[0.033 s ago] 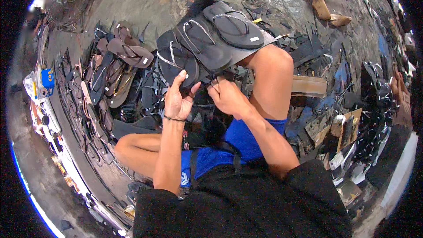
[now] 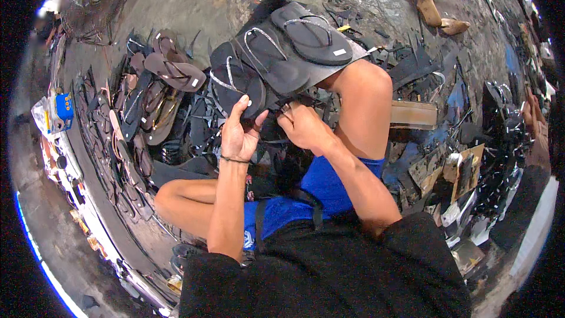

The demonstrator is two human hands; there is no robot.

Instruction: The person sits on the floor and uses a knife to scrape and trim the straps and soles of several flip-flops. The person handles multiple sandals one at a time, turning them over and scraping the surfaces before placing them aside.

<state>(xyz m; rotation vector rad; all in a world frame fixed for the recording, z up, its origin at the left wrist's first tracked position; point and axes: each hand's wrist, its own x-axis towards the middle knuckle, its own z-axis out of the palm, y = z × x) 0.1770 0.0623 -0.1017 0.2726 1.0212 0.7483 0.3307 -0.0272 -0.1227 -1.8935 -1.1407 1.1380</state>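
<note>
I sit on the floor with my bare knee [image 2: 365,100] raised. Three black flip-flops with silver straps lie side by side in front of me, resting partly on that knee. My left hand [image 2: 238,132] grips the near end of the nearest black flip-flop [image 2: 232,82], thumb and fingers wrapped over its edge. A thin dark band circles the left wrist. My right hand [image 2: 303,126] is closed at the same sandal's near edge, beside the left hand; what its fingertips pinch is hidden. The other two flip-flops [image 2: 312,38] lie farther away, untouched.
A heap of brown and black sandals [image 2: 168,73] and loose soles spreads on my left. A fan [image 2: 88,0] stands far left, with a blue object [image 2: 63,109] below it. A wooden block [image 2: 412,115], black scraps and wooden shoe forms [image 2: 435,15] lie right. Another person's hand [image 2: 532,121] is at the right edge.
</note>
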